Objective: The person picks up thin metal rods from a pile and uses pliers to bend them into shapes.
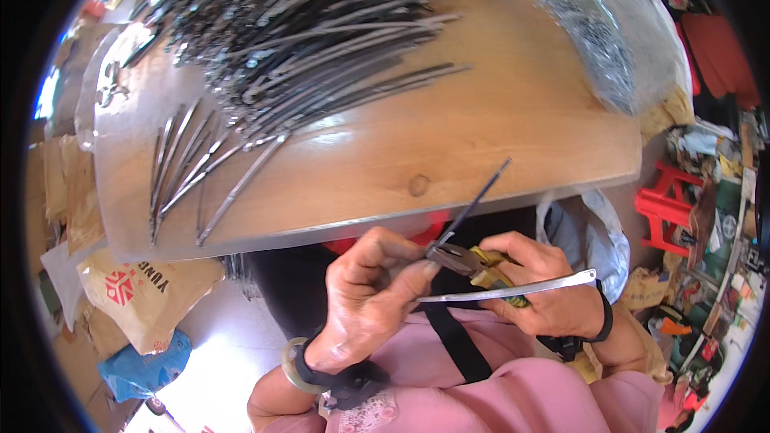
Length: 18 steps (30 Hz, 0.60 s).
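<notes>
Just off the table's front edge, my left hand [373, 285] is closed, thumb and fingers pinching a pair of narrow metal strips. One is a dark strip [479, 199] slanting up and away to the right; the other, a silvery strip [521, 287] with a small hole at its tip, runs right, across the front of my right hand. Whether the two are joined is hidden by my fingers. My right hand [545, 281] grips pliers [489, 269] with yellow and dark handles. The plier jaws meet the dark strip's lower end, close to my left fingertips.
A large heap of dark metal strips [305, 40] covers the far left of the wooden table [497, 112], with several loose ones [180, 156] nearer. Clear plastic wrapping [589, 28] lies far right. A red stool [670, 204] and sacks [148, 293] stand around the table.
</notes>
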Available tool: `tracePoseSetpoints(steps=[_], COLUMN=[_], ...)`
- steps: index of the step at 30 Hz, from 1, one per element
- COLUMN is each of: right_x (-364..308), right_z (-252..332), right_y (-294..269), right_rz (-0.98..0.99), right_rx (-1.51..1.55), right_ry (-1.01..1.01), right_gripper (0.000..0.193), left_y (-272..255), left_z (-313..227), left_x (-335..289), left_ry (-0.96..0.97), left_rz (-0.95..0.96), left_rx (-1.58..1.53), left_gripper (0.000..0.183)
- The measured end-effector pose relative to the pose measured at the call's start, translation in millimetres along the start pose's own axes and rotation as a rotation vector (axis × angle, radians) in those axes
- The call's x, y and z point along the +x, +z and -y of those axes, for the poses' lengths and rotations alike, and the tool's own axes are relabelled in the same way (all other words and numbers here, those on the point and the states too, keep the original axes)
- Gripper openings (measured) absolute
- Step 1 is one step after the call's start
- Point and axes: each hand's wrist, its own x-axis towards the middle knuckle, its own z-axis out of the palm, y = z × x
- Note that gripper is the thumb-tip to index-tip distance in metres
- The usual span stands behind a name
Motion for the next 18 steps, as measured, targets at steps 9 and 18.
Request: tracePoseSetpoints(steps=[9,18], right_x=[49.3,53.2], right_z=[17.2,8.9], right_y=[18.3,7.1], right_rz=[0.009,-0.168], right_rx=[-0.095,0.165], right_ry=[-0.172,-0.019], right_gripper=[0.031,0.031], left_y=[-40.4,-147.2], left_z=[-23.6,-67.0], left_x=[-8.8,-23.5], left_ry=[-0.006,0.543], left_rz=[-0.119,-0.494], left_rx=[0.019,0.385], left_gripper=[0.008,0.031])
